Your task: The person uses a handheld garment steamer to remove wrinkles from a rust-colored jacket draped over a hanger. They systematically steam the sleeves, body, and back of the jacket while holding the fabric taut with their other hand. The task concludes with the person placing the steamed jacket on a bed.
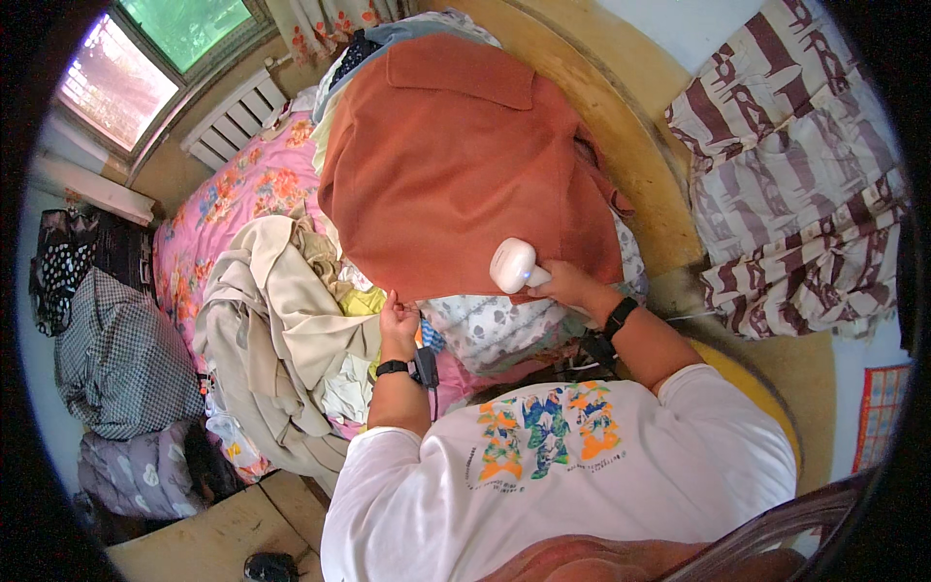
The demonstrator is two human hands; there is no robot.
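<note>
A rust-brown coat (456, 184) lies spread out in front of me, its collar at the far end. My right hand (570, 285) is closed round the handle of a white fabric shaver (513, 265) with a small blue light. The shaver's rounded head rests on or just over the coat near its lower right edge; contact cannot be made out. At the coat's near left corner, my left hand (396, 318) pinches the hem between thumb and fingers. Below the hem shows a white patterned quilt (490, 325).
Beige clothing (276, 301) is heaped left of the coat, on a pink floral bedspread (233, 184). A curved wooden board (635, 184) borders the right side. Brown-and-white curtain cloth (790, 175) hangs farther right. A checked bundle (116, 359) stands at far left.
</note>
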